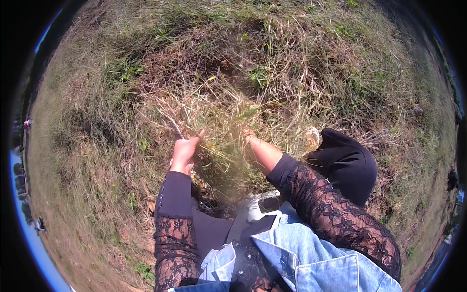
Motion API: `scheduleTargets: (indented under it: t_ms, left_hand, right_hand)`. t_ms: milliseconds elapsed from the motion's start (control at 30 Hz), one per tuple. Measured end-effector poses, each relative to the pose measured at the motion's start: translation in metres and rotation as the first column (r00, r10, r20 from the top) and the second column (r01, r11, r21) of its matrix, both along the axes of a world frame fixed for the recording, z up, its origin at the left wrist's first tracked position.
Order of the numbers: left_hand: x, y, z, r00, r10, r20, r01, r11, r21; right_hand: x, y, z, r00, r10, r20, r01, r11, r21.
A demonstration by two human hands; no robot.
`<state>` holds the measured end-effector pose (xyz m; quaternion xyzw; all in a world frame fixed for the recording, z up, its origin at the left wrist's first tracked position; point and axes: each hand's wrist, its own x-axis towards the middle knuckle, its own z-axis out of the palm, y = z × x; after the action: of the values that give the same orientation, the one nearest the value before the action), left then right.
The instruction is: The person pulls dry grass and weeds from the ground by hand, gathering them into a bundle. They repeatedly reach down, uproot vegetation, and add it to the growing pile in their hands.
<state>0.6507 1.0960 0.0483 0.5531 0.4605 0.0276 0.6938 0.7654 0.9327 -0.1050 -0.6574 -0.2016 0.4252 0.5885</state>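
My left hand (185,150) is closed around a bunch of dry grass stalks (171,115) at the centre left; a thin pale-grey shaft, its kind unclear, sticks up from the same fist. To its right, my right hand (249,135) reaches into loose, straw-coloured grass (222,116), and its fingers are largely covered by stems. A broad green blade (247,113) lies across the stems just above it. More cut-looking grass (219,171) hangs between my two wrists, blurred in part. What my right fingers hold cannot be made out.
Dry and green grass (328,73) covers the sloping ground all round. My bent knee in dark cloth (346,166) stands at the right, beside a pale rounded thing (312,138). A white plastic-like object (255,208) lies by my lap. Small distant figures or objects show at both rims.
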Motion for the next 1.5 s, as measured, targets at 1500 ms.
scheduleTargets:
  t_ms: [1500]
  left_hand:
    - [-0.007,0.001,0.019,0.991,-0.074,0.109,0.062,0.993,0.103]
  right_hand:
    - [0.349,0.096,-0.011,0.604,-0.797,0.026,0.733,0.542,-0.411]
